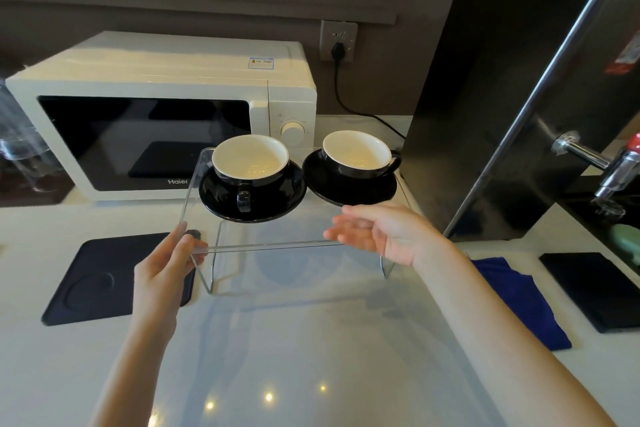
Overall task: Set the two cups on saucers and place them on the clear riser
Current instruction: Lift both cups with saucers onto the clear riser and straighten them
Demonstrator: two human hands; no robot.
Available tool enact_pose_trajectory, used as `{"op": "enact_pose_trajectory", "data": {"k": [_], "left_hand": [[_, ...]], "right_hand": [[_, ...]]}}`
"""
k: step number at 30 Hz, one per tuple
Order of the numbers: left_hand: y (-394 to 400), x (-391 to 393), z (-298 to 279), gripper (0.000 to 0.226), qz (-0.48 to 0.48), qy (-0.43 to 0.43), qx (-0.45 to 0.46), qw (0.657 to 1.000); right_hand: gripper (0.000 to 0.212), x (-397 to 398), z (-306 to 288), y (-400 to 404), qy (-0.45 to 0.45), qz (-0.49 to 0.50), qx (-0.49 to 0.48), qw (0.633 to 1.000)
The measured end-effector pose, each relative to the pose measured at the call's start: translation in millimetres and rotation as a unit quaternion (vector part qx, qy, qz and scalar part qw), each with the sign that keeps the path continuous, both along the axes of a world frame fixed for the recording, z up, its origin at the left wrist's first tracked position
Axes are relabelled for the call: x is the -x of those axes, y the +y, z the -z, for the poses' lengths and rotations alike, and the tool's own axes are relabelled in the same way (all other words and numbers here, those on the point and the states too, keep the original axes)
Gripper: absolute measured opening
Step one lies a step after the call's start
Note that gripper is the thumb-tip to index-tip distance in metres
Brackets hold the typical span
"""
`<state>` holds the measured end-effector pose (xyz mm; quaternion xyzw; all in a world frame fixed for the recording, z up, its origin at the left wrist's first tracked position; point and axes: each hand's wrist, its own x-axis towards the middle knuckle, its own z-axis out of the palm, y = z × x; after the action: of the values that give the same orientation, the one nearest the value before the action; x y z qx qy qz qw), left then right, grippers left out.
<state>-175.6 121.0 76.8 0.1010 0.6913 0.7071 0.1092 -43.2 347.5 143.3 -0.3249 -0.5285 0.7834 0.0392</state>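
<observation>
Two black cups with white insides stand on black saucers on top of the clear riser [277,239]. The left cup [250,163] sits on the left saucer [214,196], its handle facing me. The right cup [356,155] sits on the right saucer [332,192], handle pointing right. My left hand [162,263] pinches the riser's front left corner. My right hand [384,232] hovers with spread fingers over the riser's front right part, just in front of the right saucer, holding nothing.
A white microwave [166,80] stands right behind the riser. A dark mat [97,281] lies at the left, a blue cloth [526,302] and a black mat [595,288] at the right. A dark cabinet [485,80] and a chrome tap [606,163] rise at the right.
</observation>
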Motion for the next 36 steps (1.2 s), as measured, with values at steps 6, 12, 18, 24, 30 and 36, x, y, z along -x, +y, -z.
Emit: {"op": "enact_pose_trajectory", "data": {"k": [6,12,18,24,30,36], "left_hand": [[-1,6,8,0.026,-0.001,0.004,0.0,1.0],[0,8,8,0.028,-0.017,0.006,0.011,1.0],[-2,8,6,0.022,-0.013,-0.002,0.015,1.0],[-3,9,7,0.024,-0.015,0.0,0.028,0.999],[-3,10,7,0.025,-0.012,0.005,0.022,1.0],[-1,11,10,0.027,-0.015,0.008,0.021,1.0]], "right_hand": [[0.02,43,3,-30,-0.032,0.007,-0.196,0.98],[0.01,68,12,-47,-0.014,0.055,-0.205,0.977],[0.006,75,18,-51,-0.013,0.087,-0.197,0.977],[0.003,78,16,-61,-0.013,0.091,-0.163,0.982],[0.011,80,14,-63,-0.017,0.104,-0.141,0.984],[0.019,77,10,-61,-0.023,0.062,-0.165,0.984]]}}
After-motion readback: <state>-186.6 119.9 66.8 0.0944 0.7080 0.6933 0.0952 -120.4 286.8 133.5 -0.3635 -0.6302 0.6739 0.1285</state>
